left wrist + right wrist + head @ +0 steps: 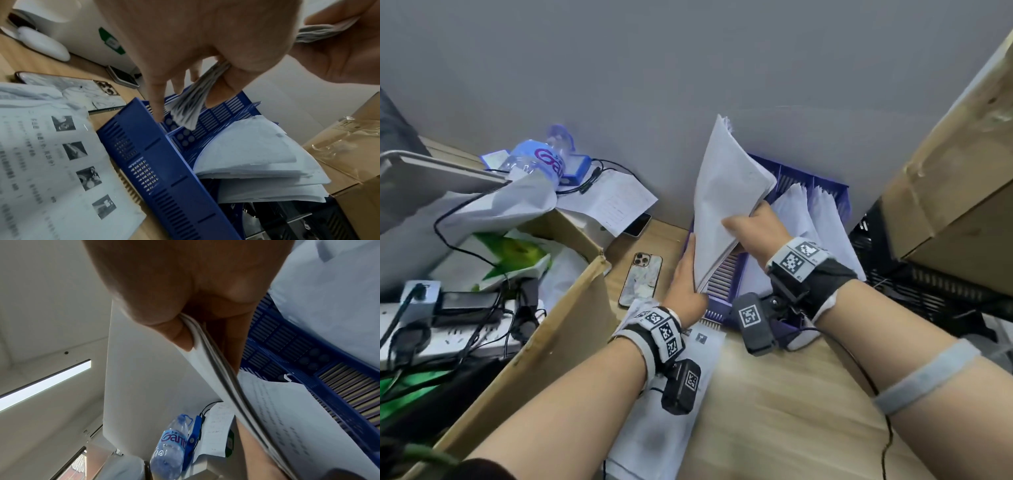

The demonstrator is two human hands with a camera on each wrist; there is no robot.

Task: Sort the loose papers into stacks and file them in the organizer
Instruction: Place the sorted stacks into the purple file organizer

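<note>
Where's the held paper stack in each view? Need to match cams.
Head: paper stack centre frame, tilted upright above the blue organizer, left hand at its lower edge, right hand pinching its right side.
Left wrist: top centre, fanned edge under the fingers.
Right wrist: centre, running bottom right.
Shared landmark: the blue organizer.

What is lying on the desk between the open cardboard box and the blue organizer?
In the head view, a phone lies face down on the wood between the cardboard box and the blue organizer.
</note>
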